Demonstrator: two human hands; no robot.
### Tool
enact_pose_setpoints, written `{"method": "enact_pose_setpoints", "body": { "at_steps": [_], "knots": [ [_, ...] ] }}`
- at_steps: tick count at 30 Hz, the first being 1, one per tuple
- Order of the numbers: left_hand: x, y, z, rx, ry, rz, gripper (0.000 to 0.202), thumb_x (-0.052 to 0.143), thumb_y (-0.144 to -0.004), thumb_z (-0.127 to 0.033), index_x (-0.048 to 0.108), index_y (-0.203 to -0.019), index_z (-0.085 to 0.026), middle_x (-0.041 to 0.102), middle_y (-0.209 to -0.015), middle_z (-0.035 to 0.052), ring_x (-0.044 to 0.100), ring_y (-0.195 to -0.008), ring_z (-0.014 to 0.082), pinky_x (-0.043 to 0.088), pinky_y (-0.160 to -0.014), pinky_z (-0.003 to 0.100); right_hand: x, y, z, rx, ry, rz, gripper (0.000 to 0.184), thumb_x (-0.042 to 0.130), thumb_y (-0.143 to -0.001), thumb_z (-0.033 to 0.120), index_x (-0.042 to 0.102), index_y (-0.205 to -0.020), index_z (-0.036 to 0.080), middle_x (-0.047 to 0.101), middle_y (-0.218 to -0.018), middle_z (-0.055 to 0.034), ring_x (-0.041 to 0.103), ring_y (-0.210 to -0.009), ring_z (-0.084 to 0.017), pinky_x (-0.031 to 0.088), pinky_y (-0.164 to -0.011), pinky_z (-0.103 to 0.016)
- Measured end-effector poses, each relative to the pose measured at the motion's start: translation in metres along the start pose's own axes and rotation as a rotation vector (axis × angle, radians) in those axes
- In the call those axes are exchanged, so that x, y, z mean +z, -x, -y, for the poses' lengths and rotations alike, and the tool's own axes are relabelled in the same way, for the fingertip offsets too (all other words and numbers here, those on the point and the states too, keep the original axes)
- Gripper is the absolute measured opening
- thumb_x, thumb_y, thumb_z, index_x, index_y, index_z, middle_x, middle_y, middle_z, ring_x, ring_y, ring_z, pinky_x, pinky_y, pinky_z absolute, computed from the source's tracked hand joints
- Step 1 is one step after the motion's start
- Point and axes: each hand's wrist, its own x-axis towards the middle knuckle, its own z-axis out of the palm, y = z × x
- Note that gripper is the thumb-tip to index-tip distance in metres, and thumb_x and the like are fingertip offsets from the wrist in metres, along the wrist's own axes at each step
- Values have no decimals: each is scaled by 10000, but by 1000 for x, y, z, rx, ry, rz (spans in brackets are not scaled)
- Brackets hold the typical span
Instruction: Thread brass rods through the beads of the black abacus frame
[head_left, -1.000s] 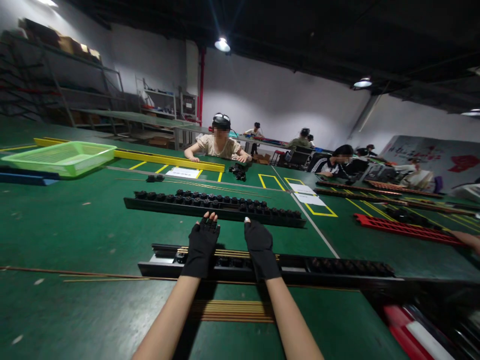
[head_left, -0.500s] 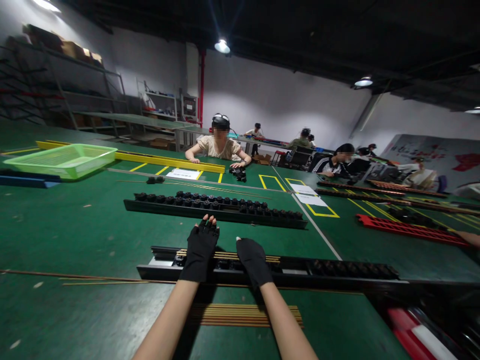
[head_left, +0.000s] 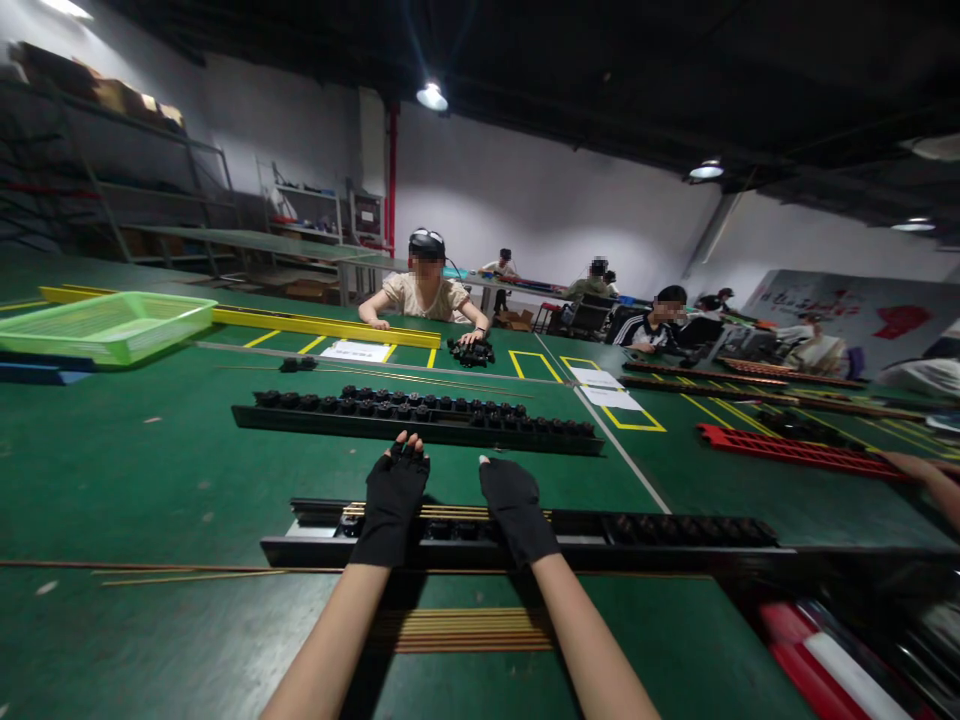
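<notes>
My left hand (head_left: 394,500), in a black fingerless glove, reaches over a long black channel (head_left: 307,552) with its bare fingertips stretched out past the far wall. Beside it to the right is my right hand (head_left: 517,505), gloved the same way; its thumb tip shows, but the other fingers are hidden. Thin brass-coloured rods (head_left: 454,513) lie lengthwise along the channel and pass under both hands. Small black parts (head_left: 690,530) line the channel's right end. On the near side, several more rods (head_left: 465,630) lie side by side between my forearms.
Beyond my hands lies another black channel (head_left: 300,422) filled with black parts. A green basket (head_left: 161,320) and a yellow rail (head_left: 322,328) are at the far left. A red slotted rail (head_left: 795,452) lies right. A co-worker (head_left: 424,290) sits opposite, a hand on black parts (head_left: 471,354).
My right hand has shifted slightly right and away from me, widening the gap to my left hand. The co-worker's hand has moved onto the black parts. The view has turned slightly right.
</notes>
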Motion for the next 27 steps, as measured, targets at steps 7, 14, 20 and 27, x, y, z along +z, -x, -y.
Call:
{"method": "enact_pose_setpoints", "body": {
  "at_steps": [7, 14, 20, 27],
  "knots": [
    [1, 2, 0, -8, 16, -11, 376, 328, -960, -194, 697, -1026, -186, 752, -897, 63, 709, -839, 163, 538, -804, 334, 18, 16, -16, -33, 17, 52, 328, 424, -960, 178, 750, -983, 146, 742, -1035, -157, 696, -997, -208, 488, -860, -272],
    [2, 1, 0, 4, 32, -33, 383, 324, -956, -180, 697, -1041, -184, 749, -887, 62, 707, -834, 160, 536, -816, 331, 27, 9, -17, -32, 31, 82, 390, 364, -982, 207, 751, -975, 158, 743, -1045, -140, 704, -969, -236, 489, -856, -316],
    [6, 4, 0, 0, 13, -44, 394, 311, -961, -178, 704, -951, -174, 748, -865, 62, 710, -803, 159, 547, -771, 322, 26, 10, -17, -27, 22, 71, 391, 363, -976, 197, 750, -986, 143, 743, -1037, -158, 706, -957, -231, 485, -835, -295],
    [9, 5, 1, 5, 3, -47, 352, 348, -948, -169, 701, -944, -173, 748, -867, 56, 710, -816, 150, 544, -788, 307, 16, 12, -18, -100, 5, 47, 354, 396, -973, 202, 748, -995, 168, 748, -1053, -116, 691, -1006, -198, 476, -867, -257]
  ]
}}
